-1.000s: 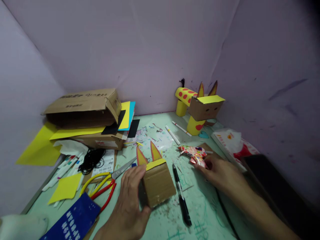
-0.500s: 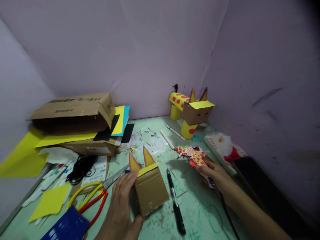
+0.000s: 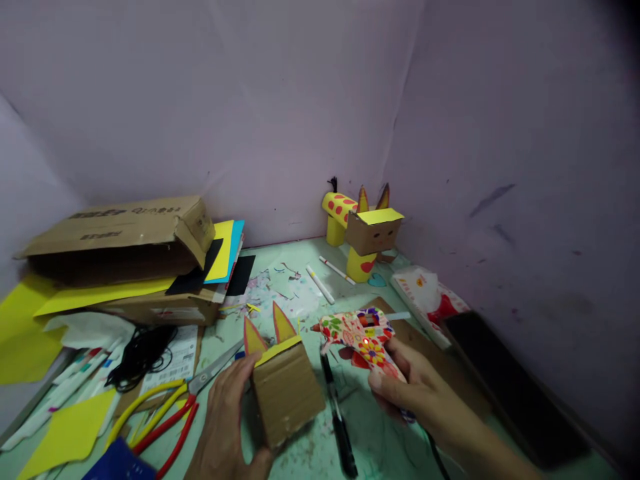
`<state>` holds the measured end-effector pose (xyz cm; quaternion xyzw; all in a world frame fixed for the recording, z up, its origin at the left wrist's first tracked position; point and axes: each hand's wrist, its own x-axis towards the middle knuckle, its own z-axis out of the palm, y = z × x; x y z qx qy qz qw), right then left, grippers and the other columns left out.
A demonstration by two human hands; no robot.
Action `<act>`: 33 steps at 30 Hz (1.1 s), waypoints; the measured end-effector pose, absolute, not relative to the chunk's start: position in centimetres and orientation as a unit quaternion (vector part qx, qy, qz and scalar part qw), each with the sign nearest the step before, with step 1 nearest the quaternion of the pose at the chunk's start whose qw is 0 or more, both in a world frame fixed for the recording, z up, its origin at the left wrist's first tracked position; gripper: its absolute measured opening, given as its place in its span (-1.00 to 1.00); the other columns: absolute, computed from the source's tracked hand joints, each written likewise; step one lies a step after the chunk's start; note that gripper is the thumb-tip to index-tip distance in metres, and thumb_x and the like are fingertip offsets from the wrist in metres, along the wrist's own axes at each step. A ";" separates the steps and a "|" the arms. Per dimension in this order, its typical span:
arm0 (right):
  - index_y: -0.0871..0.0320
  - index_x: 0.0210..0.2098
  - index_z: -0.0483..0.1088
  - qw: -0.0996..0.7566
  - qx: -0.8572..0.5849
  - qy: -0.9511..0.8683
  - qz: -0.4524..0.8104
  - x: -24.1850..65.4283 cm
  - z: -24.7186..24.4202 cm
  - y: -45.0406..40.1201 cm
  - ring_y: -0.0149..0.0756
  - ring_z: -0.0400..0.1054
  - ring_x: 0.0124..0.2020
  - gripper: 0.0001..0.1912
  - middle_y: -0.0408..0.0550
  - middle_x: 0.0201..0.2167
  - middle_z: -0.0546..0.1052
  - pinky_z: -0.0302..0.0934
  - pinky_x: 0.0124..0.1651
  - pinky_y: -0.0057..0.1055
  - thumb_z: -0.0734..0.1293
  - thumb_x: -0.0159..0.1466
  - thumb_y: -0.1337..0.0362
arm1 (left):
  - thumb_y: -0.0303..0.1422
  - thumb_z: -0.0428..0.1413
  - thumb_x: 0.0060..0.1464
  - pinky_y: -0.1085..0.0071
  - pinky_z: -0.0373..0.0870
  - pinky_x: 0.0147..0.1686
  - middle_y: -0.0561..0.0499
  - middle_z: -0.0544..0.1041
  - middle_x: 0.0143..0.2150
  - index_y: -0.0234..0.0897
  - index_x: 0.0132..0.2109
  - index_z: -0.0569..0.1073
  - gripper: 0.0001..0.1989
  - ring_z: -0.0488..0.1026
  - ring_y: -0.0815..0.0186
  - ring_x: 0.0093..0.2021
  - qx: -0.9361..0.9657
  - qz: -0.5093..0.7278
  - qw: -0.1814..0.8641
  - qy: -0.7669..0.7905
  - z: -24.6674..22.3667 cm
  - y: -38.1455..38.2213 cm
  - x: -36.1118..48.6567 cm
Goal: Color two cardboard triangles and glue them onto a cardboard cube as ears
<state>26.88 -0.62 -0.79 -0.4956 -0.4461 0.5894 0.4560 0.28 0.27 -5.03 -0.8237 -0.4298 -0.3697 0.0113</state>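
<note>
My left hand (image 3: 229, 420) grips a small cardboard box (image 3: 287, 393) by its left side. On the box's top edge are a yellow strip and two upright pointed ears, yellow with red borders. My right hand (image 3: 420, 390) is wrapped round the handle of a flower-patterned glue gun (image 3: 363, 333), whose nozzle points left, close to the box's upper right. A black pen (image 3: 339, 420) lies between the box and the glue gun. Further back stands a yellow animal figure with red spots (image 3: 361, 262) and an eared cardboard head (image 3: 375, 232).
Scissors with red and yellow handles (image 3: 173, 413) lie at left, near black cord (image 3: 137, 357) and markers. A large cardboard box (image 3: 115, 227) rests on coloured sheets. At right are a black slab-like object (image 3: 510, 387) and a red-and-white packet (image 3: 435, 303).
The glue gun in my right hand has come nearer the box and turned its patterned side into fuller view. My left hand still holds the box. The whole view has shifted.
</note>
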 end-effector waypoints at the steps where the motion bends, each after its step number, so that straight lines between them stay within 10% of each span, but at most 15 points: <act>1: 0.15 -0.32 0.33 0.448 -0.488 -0.466 0.586 26.9 -0.7 -0.8 -0.48 0.16 -0.67 -0.66 -0.26 -0.68 0.32 0.12 -0.59 -0.56 0.40 0.09 0.03 | -0.48 -0.05 0.00 -0.03 0.30 0.07 -0.33 0.20 0.20 -0.43 0.30 -0.05 -0.29 0.19 -0.04 0.18 -0.830 -0.357 -0.001 -0.428 -4.9 0.1 0.2; 5: 0.13 -0.04 0.41 0.405 -0.486 -0.552 0.543 27.1 -0.6 -1.8 -0.10 0.45 -0.25 -0.57 0.02 -0.29 0.57 0.34 -0.11 -0.23 0.33 0.18 0.03 | -0.50 0.01 0.00 0.00 0.18 0.17 -0.29 0.10 0.26 -0.41 0.32 -0.14 -0.23 0.07 0.01 0.26 -0.840 -0.323 -0.029 -0.435 -4.2 -0.6 0.0; 10: 0.11 0.14 0.31 0.355 -0.508 -0.595 0.512 27.0 -1.3 -2.5 0.00 0.27 0.13 -0.51 0.07 0.11 0.42 0.17 0.15 -0.16 0.25 0.27 0.05 | -0.51 0.03 -0.02 -0.01 0.16 0.17 -0.28 0.11 0.26 -0.40 0.32 -0.15 -0.20 0.06 0.01 0.26 -0.842 -0.309 -0.021 -0.442 -3.9 -1.0 0.1; 33: 0.10 0.07 0.34 0.337 -0.568 -0.628 0.412 27.2 -2.7 -2.8 -0.01 0.37 -0.02 -0.56 0.07 -0.02 0.49 0.26 0.06 -0.15 0.23 0.28 0.03 | -0.61 -0.06 -0.05 -0.09 0.10 0.13 -0.26 0.25 0.16 -0.35 0.30 -0.03 -0.27 0.15 0.02 0.19 -0.847 -0.357 0.086 -0.384 -3.6 -0.8 1.3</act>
